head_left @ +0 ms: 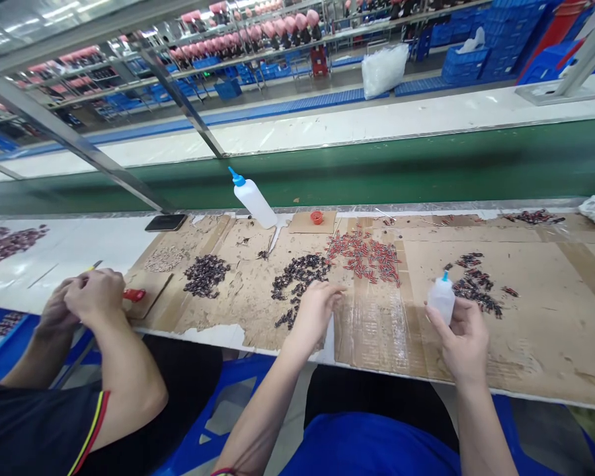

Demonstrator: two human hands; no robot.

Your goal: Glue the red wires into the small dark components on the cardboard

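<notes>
My right hand (pixel 463 340) grips a small white squeeze bottle with a blue tip (pixel 442 297), held upright over the cardboard-covered bench (pixel 535 330). My left hand (pixel 315 311) rests on the bench with its fingertips at the near edge of a pile of small dark parts (pixel 297 274); whether it pinches one I cannot tell. A spread of small red parts (pixel 364 254) lies just beyond, between my hands. Another dark pile (pixel 476 284) lies right behind the bottle.
A co-worker's two hands (pixel 86 297) work at the left, near a red piece (pixel 135 295) and a dark pile (pixel 205 274). A larger squeeze bottle (pixel 252 198) leans at the bench's back edge beside a red cap (pixel 317 217). A phone (pixel 166 222) lies farther left. A green conveyor (pixel 377 172) runs behind.
</notes>
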